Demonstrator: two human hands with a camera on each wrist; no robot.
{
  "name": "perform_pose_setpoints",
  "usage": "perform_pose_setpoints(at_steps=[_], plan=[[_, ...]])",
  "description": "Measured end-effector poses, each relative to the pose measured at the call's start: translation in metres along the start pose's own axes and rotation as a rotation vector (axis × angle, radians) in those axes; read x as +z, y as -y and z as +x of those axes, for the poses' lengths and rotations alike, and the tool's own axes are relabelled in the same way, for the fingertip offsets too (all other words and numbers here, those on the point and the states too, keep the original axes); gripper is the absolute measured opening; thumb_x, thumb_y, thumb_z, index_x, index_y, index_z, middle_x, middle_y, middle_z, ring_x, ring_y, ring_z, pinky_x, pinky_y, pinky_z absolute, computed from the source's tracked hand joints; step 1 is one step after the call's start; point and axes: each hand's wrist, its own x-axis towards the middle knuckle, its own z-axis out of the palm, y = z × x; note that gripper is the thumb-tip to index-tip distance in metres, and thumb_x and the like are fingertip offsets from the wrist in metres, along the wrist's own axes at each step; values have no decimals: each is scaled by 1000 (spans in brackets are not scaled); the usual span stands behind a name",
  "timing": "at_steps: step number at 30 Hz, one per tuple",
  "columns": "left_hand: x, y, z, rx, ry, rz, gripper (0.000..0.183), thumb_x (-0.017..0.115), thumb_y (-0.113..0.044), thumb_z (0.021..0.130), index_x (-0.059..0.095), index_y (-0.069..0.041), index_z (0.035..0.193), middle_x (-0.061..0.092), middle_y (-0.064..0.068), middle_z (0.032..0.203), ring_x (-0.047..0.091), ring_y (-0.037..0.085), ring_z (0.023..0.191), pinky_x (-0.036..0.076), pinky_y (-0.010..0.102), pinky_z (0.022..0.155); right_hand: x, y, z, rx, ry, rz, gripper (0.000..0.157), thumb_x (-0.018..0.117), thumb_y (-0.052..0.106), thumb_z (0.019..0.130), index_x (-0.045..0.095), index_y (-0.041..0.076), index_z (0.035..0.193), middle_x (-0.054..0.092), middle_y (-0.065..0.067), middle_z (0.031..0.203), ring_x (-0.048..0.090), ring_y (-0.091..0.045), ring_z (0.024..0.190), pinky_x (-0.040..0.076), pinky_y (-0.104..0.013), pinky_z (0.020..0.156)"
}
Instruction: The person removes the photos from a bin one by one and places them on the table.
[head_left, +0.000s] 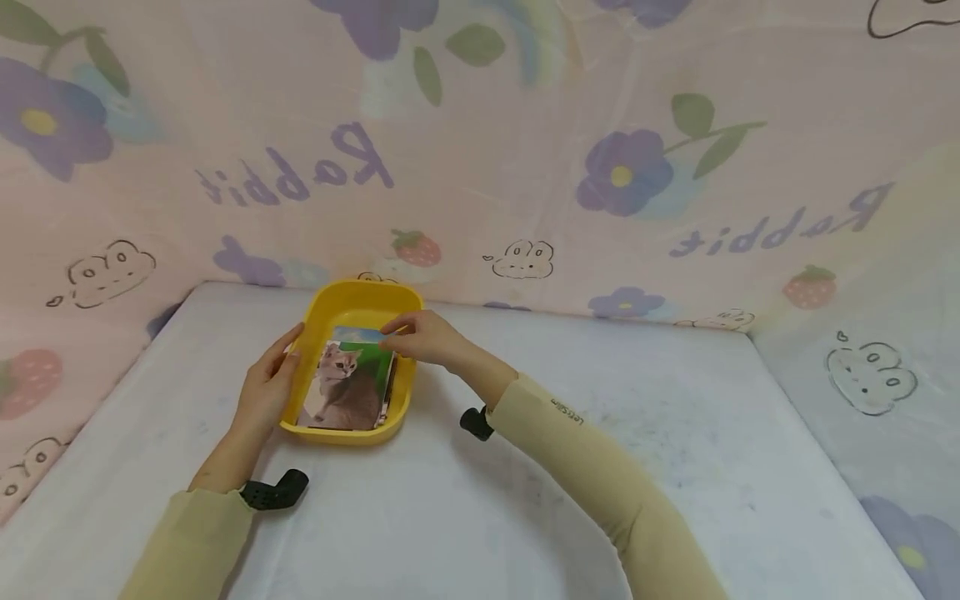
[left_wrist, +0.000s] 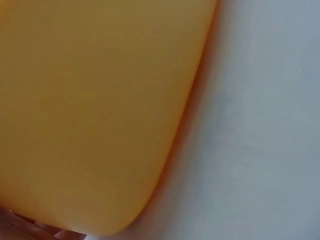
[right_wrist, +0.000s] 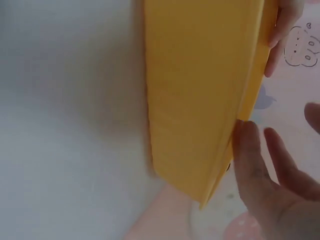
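Note:
A yellow plastic basin [head_left: 325, 436] stands on the white table, and its outer wall fills much of both wrist views. My left hand [head_left: 267, 379] holds the basin's left rim. Inside lies a picture card of a cat [head_left: 348, 387] on a green background, on top of other cards whose edges show at the right. A blue-topped card [head_left: 358, 335] sticks out behind the cat card. Reaching over the right rim, my right hand [head_left: 423, 339] pinches the blue-topped card's right end between thumb and finger. In the right wrist view, the basin wall [right_wrist: 200, 95] hides the fingertips.
The white tabletop [head_left: 570, 467] spreads to the right and in front of the basin. A printed cloth [head_left: 480, 167] with flowers and rabbits rises behind the table and at both sides. Black wrist mounts [head_left: 277, 492] sit by the sleeve cuffs.

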Motion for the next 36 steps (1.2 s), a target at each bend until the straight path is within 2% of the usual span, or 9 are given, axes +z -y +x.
perform_pose_setpoints(at_steps=[3, 5, 9, 12, 17, 23, 29, 36], plan=[[0, 1, 0, -7, 11, -8, 48, 29, -36, 105, 26, -32, 152, 41, 25, 144, 46, 33, 110, 42, 34, 87, 3, 5, 11, 68, 47, -37, 39, 63, 30, 91, 64, 10, 124, 62, -8, 123, 63, -24, 104, 50, -29, 88], [0, 1, 1, -10, 10, -13, 47, 29, -36, 105, 27, -32, 152, 41, 24, 144, 46, 33, 110, 42, 33, 87, 5, 9, 16, 101, 83, -63, 41, 62, 32, 92, 61, 10, 127, 59, -7, 129, 62, -25, 109, 48, -33, 94], [3, 0, 1, 3, 7, -19, 47, 29, -35, 105, 28, -31, 152, 40, 24, 146, 45, 33, 111, 42, 41, 94, 6, 14, 24, 119, 154, -116, 47, 59, 34, 93, 56, 9, 133, 54, -8, 135, 57, -27, 115, 44, -37, 101], [4, 0, 1, 15, 13, -26, 47, 30, -35, 105, 27, -30, 152, 38, 23, 147, 45, 34, 112, 41, 47, 100, 6, 15, 28, 122, 177, -161, 48, 58, 33, 94, 55, 8, 135, 54, -8, 136, 55, -23, 114, 44, -35, 101], [6, 0, 2, 20, 10, -37, 47, 30, -33, 105, 28, -30, 152, 38, 23, 148, 44, 34, 113, 40, 49, 102, 9, 16, 34, 127, 182, -227, 47, 57, 33, 94, 56, 8, 134, 55, -7, 135, 52, -17, 109, 44, -32, 100], [6, 2, 3, 15, 9, -46, 47, 30, -34, 105, 27, -31, 152, 34, 21, 151, 43, 36, 118, 37, 52, 106, 11, 17, 40, 123, 203, -302, 45, 57, 33, 94, 58, 8, 132, 56, -6, 133, 51, -16, 108, 44, -29, 97], [4, 3, 3, 23, -2, -48, 47, 30, -35, 105, 28, -31, 152, 38, 23, 148, 44, 35, 114, 40, 49, 101, 15, 17, 44, 95, 191, -341, 44, 59, 33, 93, 61, 7, 128, 58, -6, 129, 51, -16, 105, 45, -27, 91], [1, 4, 2, 10, -10, -58, 47, 30, -35, 105, 28, -31, 151, 38, 22, 149, 44, 37, 120, 38, 53, 104, 20, 19, 48, 69, 185, -401, 43, 60, 33, 93, 62, 6, 126, 59, -7, 128, 53, -16, 103, 46, -26, 86]])
